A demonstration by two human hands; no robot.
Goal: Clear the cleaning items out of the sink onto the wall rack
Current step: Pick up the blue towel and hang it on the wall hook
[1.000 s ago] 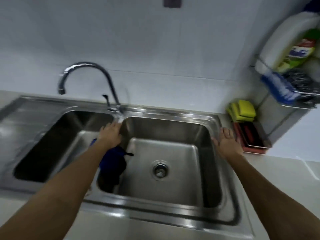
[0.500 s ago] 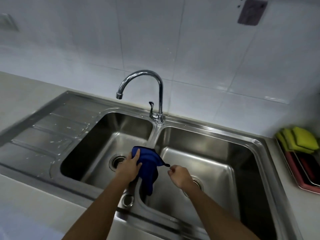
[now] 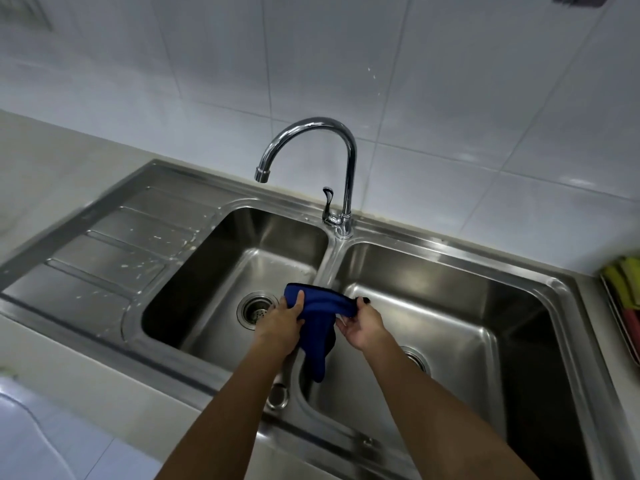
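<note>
A blue cloth (image 3: 320,323) is held over the divider of the double sink (image 3: 450,251), its tail drooping into the right basin. The left hand (image 3: 281,323) and right hand (image 3: 363,323) each have fingers closed on its top edge. Both basins otherwise lie bare. Green sponges (image 3: 623,277) are cut off at the right edge.

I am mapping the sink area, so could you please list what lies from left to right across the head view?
Drainboard → left basin → left hand → blue cloth → right hand → right basin → yellow-green sponges.
</note>
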